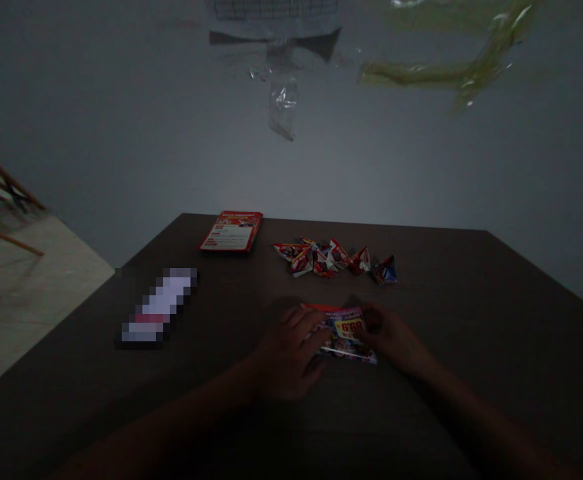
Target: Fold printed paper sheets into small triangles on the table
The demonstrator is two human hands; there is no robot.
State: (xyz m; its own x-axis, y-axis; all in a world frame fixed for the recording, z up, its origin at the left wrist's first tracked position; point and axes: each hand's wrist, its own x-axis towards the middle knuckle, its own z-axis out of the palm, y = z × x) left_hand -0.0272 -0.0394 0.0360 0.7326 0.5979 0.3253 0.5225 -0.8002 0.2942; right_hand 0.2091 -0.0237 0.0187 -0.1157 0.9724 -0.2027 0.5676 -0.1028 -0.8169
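Note:
A glossy printed leaflet (344, 345) with a yellow price patch lies on the dark table in front of me, its lettering upside down and a red strip along its far edge. My left hand (294, 350) rests over the leaflet's left part, fingers stretched across it. At the right edge, my right hand (391, 337) has its thumb and fingers closed on the paper. Beyond both hands sits a loose cluster of small folded paper pieces (324, 259) in red, white and blue. The light is dim, so fingertip detail is weak.
A stack of red and white leaflets (231, 233) lies at the table's back left. Nearer on the left is a phone (159, 307), its screen blurred out. Behind the table (446, 280) stands a wall (171, 147) with tape on it. Wooden furniture (1, 177) shows at far left.

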